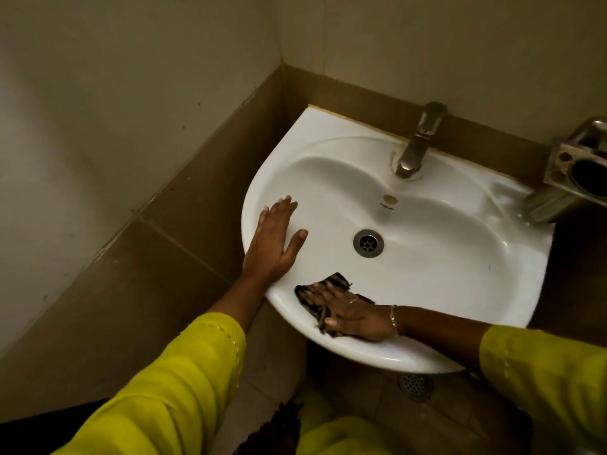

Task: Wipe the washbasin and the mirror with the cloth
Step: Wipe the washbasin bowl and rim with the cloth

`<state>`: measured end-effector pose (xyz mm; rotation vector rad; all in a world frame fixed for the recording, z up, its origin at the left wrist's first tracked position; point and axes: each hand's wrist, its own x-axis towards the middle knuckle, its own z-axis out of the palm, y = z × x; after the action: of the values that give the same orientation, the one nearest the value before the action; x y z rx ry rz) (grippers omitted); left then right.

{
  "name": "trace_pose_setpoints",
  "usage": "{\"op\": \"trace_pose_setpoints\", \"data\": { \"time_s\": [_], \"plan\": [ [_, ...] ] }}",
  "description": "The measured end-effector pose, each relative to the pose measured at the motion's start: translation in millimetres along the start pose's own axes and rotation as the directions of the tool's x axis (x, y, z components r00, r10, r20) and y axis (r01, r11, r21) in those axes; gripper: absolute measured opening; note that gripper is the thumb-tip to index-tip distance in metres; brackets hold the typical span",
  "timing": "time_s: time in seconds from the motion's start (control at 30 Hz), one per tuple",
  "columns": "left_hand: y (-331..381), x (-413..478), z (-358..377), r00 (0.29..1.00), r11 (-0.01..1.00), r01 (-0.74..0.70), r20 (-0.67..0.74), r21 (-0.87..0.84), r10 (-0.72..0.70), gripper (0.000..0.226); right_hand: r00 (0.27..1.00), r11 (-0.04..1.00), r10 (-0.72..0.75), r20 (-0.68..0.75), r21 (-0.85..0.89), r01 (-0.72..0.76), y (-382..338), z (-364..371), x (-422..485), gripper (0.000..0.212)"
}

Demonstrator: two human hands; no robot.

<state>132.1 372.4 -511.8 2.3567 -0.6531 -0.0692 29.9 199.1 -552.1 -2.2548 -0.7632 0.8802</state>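
A white washbasin (pixel 460 244) is fixed in the corner, with a metal drain (pixel 368 243) in its bowl. My right hand (pixel 356 316) presses a dark striped cloth (pixel 331 285) flat against the basin's front rim and inner slope. My left hand (pixel 276 239) lies flat on the left rim, fingers spread, holding nothing. No mirror is in view.
A steel tap (pixel 418 142) stands at the back of the basin. A metal holder (pixel 578 169) juts from the wall at the right, over the rim. Brown wall tiles (pixel 164 257) close in on the left. A floor drain (pixel 414 385) sits below.
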Motion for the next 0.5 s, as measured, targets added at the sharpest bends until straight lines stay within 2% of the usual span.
{"op": "trace_pose_setpoints", "data": {
  "time_s": [0.07,0.13,0.23,0.3,0.33,0.37,0.4,0.5],
  "plan": [
    [-2,1,0,1.000,0.999,0.000,-0.027,-0.041,-0.001,0.091,0.994,0.999,-0.034,-0.101,0.014,0.035,-4,-2,21,0.055],
    [-3,2,-1,0.998,0.998,0.006,-0.058,-0.067,-0.010,0.094,0.980,0.998,-0.052,-0.194,0.023,0.058,-7,-5,40,0.053],
    [-4,3,0,0.997,0.997,0.019,-0.072,-0.073,-0.024,0.092,0.949,0.997,-0.045,-0.311,0.048,0.063,-10,-16,68,0.056],
    [-5,4,0,0.997,0.998,0.024,-0.077,-0.060,-0.028,0.086,0.933,0.995,0.012,-0.361,0.099,0.026,-12,-27,84,0.072],
    [-6,4,0,0.996,0.998,0.026,-0.080,-0.055,-0.030,0.082,0.924,0.995,0.012,-0.382,0.093,0.025,-11,-32,92,0.064],
    [-6,5,1,0.996,0.998,0.027,-0.081,-0.048,-0.031,0.083,0.915,0.999,0.000,-0.403,0.047,0.021,-7,-37,104,0.052],
    [-7,5,1,0.996,0.999,0.025,-0.079,-0.037,-0.028,0.085,0.911,1.000,0.005,-0.413,-0.010,-0.010,-1,-43,114,0.050],
    [-9,5,2,0.996,1.000,0.017,-0.089,-0.010,-0.018,0.090,0.916,0.957,0.015,-0.400,-0.260,-0.129,17,-58,141,0.059]
  ]
}}
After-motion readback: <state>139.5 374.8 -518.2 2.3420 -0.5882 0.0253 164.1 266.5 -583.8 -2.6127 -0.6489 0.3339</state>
